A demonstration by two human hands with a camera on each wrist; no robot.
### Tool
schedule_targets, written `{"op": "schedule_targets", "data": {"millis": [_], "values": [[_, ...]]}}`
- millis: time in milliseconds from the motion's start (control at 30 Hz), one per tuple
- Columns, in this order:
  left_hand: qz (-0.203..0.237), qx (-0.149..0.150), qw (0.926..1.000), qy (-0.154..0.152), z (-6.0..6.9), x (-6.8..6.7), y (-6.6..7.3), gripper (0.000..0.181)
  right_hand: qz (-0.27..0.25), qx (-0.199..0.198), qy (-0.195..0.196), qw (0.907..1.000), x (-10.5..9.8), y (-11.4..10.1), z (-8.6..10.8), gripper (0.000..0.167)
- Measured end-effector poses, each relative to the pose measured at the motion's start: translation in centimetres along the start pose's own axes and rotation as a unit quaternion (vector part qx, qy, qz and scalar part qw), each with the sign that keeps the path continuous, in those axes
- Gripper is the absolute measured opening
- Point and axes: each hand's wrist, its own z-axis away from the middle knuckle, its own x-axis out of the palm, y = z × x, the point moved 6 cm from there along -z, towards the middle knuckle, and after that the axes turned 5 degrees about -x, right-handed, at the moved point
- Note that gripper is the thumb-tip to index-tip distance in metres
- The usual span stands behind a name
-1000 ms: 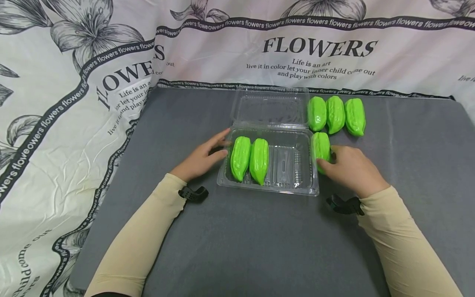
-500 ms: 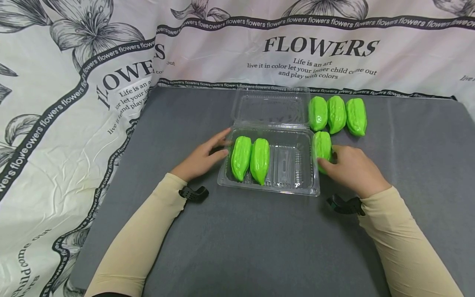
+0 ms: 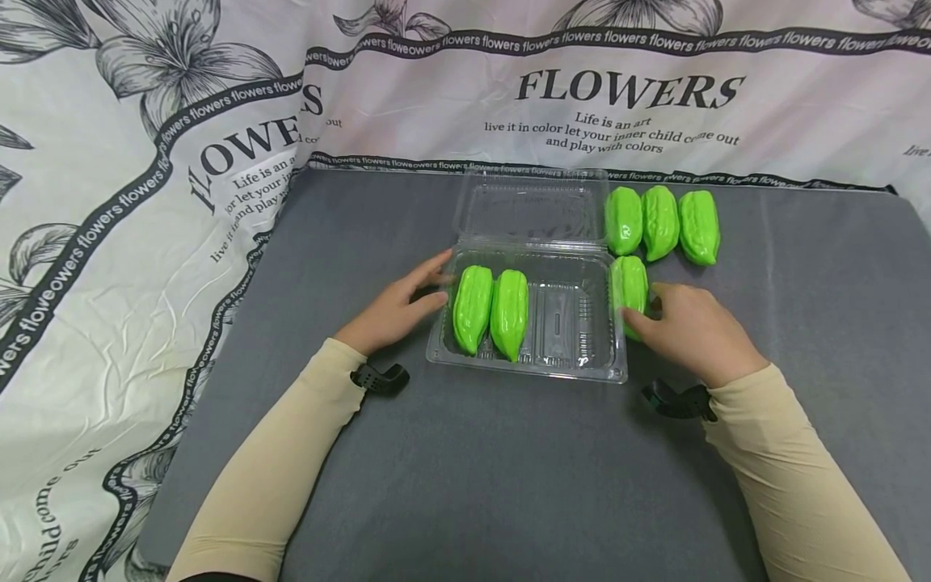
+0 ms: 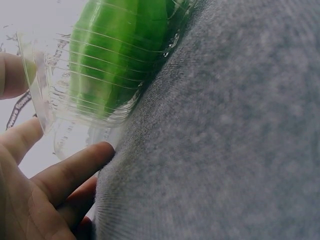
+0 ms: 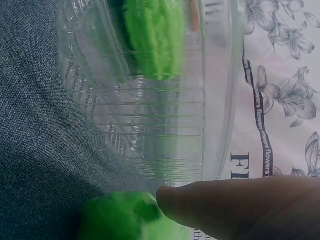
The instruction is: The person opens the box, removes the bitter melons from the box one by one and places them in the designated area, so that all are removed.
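A clear plastic clamshell box [image 3: 560, 331] lies with its lid folded back. Two glossy, ridged green star fruits stand side by side in its left half: one left [image 3: 472, 311], one right [image 3: 509, 315]. My left hand [image 3: 393, 311] touches the box's left side with fairly straight, spread fingers; the left wrist view shows fingertips [image 4: 102, 152] by the clear wall. My right hand [image 3: 691, 327] holds another star fruit [image 3: 631, 283] just outside the box's right wall, thumb on the near side; its other fingers are mostly hidden. In the right wrist view that star fruit [image 5: 117, 217] sits beside the thumb.
Three more star fruits [image 3: 660, 222] lie in a row at the back, right of the open lid [image 3: 531, 206]. A grey cloth [image 3: 509, 477] covers the table. Printed flower fabric [image 3: 618, 113] hangs behind it and along the left.
The held star fruit and my right hand have barely moved, still beside the box's right wall. My left hand and the two star fruits in the box are unchanged.
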Motion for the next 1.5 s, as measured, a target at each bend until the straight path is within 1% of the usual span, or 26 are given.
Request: {"op": "schedule_targets", "data": {"millis": [267,400,633,767,1000,1200,1267,1500], "values": [[0.0,0.003,1.0,0.0,0.0,-0.1,0.1,0.066,-0.004,0.005,0.0,1.0,-0.2,0.0,0.2,0.042],[-0.001,0.002,1.0,0.001,0.0,-0.1,0.0,0.066,-0.006,0.005,0.009,0.9999,-0.4,-0.1,0.3,0.044],[-0.002,-0.008,1.0,-0.002,0.2,-0.1,-0.2,0.066,-0.002,0.008,0.022,0.9997,-0.6,-0.2,0.5,0.05],[-0.003,-0.006,1.0,-0.001,0.2,0.0,-0.2,0.066,-0.006,0.011,0.029,0.9995,-0.9,-0.4,0.6,0.051],[-0.001,0.0,1.0,-0.002,-0.1,-0.1,-0.1,0.066,-0.013,0.017,0.049,0.9986,-1.6,-0.7,1.1,0.049],[0.003,0.0,1.0,0.001,0.0,0.0,-0.1,0.066,-0.009,0.011,0.066,0.9977,-2.1,-1.3,1.3,0.047],[0.002,-0.001,1.0,0.001,0.0,0.0,-0.2,0.066,-0.01,0.011,0.071,0.9974,-2.3,-1.5,1.4,0.044],[0.0,0.001,1.0,0.0,0.2,0.0,-0.1,0.066,-0.031,0.008,0.087,0.9957,-2.9,-2.3,1.9,0.038]]}}
